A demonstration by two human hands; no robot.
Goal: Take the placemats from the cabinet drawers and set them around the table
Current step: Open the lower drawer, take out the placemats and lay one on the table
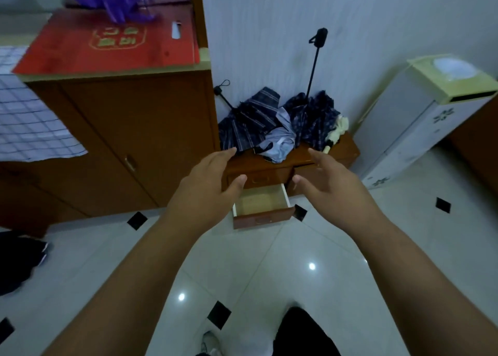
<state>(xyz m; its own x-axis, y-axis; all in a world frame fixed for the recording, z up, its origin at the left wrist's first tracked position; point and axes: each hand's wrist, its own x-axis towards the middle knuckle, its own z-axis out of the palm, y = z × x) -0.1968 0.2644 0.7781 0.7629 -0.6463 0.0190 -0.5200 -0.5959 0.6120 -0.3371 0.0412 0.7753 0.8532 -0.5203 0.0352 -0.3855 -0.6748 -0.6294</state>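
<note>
A low brown cabinet stands against the wall at the middle. Its lower drawer is pulled out, and the pale inside that shows holds nothing. The upper drawer is closed. Both arms reach out in front of the cabinet, above the open drawer. My left hand and my right hand face each other with straight fingers and hold nothing. No placemat is in view.
Folded dark umbrellas and cloth lie on the cabinet top. A tall brown cupboard with a red box stands left. A white appliance stands right. A checked cloth hangs far left. The floor is glossy white tile.
</note>
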